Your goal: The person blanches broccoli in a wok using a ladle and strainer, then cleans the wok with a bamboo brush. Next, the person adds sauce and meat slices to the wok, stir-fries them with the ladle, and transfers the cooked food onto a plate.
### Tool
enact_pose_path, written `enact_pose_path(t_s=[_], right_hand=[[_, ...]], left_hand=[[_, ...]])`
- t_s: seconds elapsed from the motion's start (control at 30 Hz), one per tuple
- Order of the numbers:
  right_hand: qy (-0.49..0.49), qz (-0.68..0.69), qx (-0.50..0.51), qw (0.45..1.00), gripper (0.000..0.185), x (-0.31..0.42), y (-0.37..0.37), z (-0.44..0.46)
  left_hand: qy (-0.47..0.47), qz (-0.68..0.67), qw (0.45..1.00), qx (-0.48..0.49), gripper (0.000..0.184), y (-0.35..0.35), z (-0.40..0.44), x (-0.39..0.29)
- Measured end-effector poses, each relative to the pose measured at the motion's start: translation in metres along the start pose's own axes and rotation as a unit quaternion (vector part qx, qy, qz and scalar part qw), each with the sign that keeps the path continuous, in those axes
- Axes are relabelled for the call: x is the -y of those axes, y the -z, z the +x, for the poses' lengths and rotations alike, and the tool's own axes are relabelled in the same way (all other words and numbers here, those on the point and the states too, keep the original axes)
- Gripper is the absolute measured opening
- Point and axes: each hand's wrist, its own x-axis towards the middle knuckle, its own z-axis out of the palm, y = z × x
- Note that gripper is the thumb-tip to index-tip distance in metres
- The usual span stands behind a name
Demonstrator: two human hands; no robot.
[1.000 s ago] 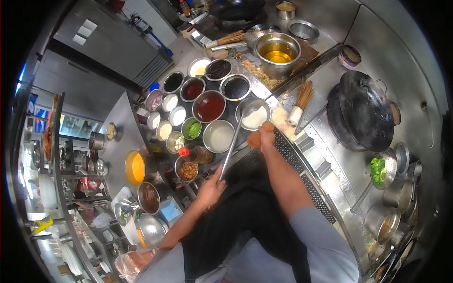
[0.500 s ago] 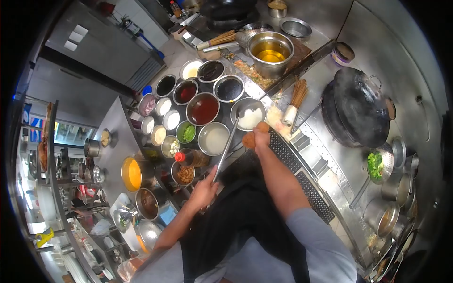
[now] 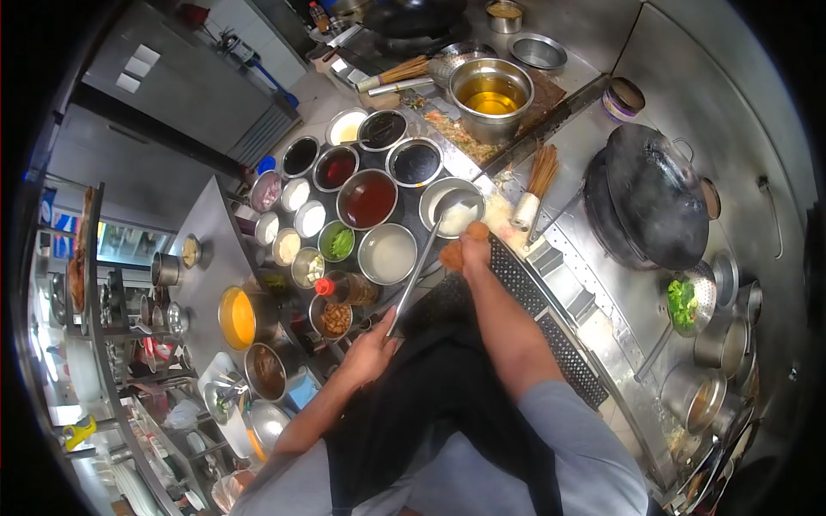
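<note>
Grey steel counter [image 3: 213, 228] alongside, your left hand [image 3: 370, 351] grips a long, likely stiff silver metal ladle [image 3: 419, 271], best by its handle; your right hand [image 3: 475, 251], soft-looking, bunched orange-brown cloth [image 3: 452, 255].

The view looks from the person's head, forward and steeply down, near enough that the apron [image 3: 422, 387] fills its lower middle. Wide and bowed, dark at the corners, it centres close to the ladle [image 3: 416, 273], with the rack [image 3: 101, 284] at its left and the wok [image 3: 658, 198] at its right.

No readable text, labels, brands, numbers or signs.
</note>
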Motion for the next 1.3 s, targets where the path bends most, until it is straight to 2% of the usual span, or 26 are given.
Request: enact_pose_path(t_s=[0.23,0.3,0.33,0.37,0.47,0.63,0.9,0.93,0.97,1.0,1.03,1.1,1.17,1.23,1.3], right_hand=[[-0.001,0.012,0.007,1.000,0.040,-0.023,-0.008,0.026],[-0.003,-0.023,-0.005,1.000,0.041,-0.012,-0.004,0.014],[-0.004,-0.023,-0.005,1.000,0.041,-0.006,-0.001,0.009],[-0.001,-0.048,-0.007,0.999,0.042,0.000,0.002,0.004],[0.000,-0.058,-0.004,0.998,0.045,-0.005,0.001,0.011],[-0.013,-0.024,-0.003,1.000,0.047,-0.003,0.004,0.012],[-0.011,0.040,0.024,0.999,0.044,-0.023,0.000,0.034],[-0.011,0.040,0.023,0.999,0.044,-0.028,0.002,0.038],[0.020,-0.037,0.031,0.999,0.045,-0.033,0.006,0.041],[0.051,-0.113,0.038,0.992,0.047,-0.037,0.011,0.042],[0.053,-0.113,0.037,0.991,0.047,-0.031,0.022,0.031],[0.140,-0.211,0.066,0.965,0.050,-0.016,0.054,-0.007],[0.152,-0.198,0.077,0.965,0.053,-0.047,0.086,-0.009],[0.150,-0.241,0.072,0.956,0.054,-0.055,0.128,-0.032],[0.121,-0.256,0.071,0.956,0.050,-0.086,0.173,-0.034]], left_hand=[[0.015,-0.061,0.997,0.048,0.069,0.022,-0.011,-0.004],[0.052,-0.137,0.986,0.074,0.068,0.035,-0.010,-0.006],[0.036,-0.206,0.975,0.081,0.069,0.037,-0.003,0.001],[0.036,-0.205,0.975,0.081,0.069,0.043,0.004,0.006],[0.049,-0.361,0.925,0.112,0.071,0.059,0.026,0.011],[0.056,-0.359,0.921,0.141,0.068,0.068,0.036,0.007],[0.093,-0.510,0.838,0.172,0.069,0.073,0.031,0.008],[0.092,-0.509,0.838,0.172,0.069,0.072,0.030,0.009],[0.096,-0.519,0.832,0.170,0.069,0.071,0.029,0.009],[0.099,-0.529,0.826,0.167,0.070,0.070,0.028,0.010],[0.097,-0.529,0.826,0.167,0.070,0.068,0.027,0.012],[0.074,-0.506,0.844,0.161,0.072,0.063,0.028,0.016],[0.075,-0.495,0.852,0.153,0.072,0.059,0.028,0.017],[0.065,-0.471,0.869,0.140,0.072,0.054,0.032,0.020],[0.063,-0.462,0.874,0.137,0.072,0.049,0.035,0.021]])
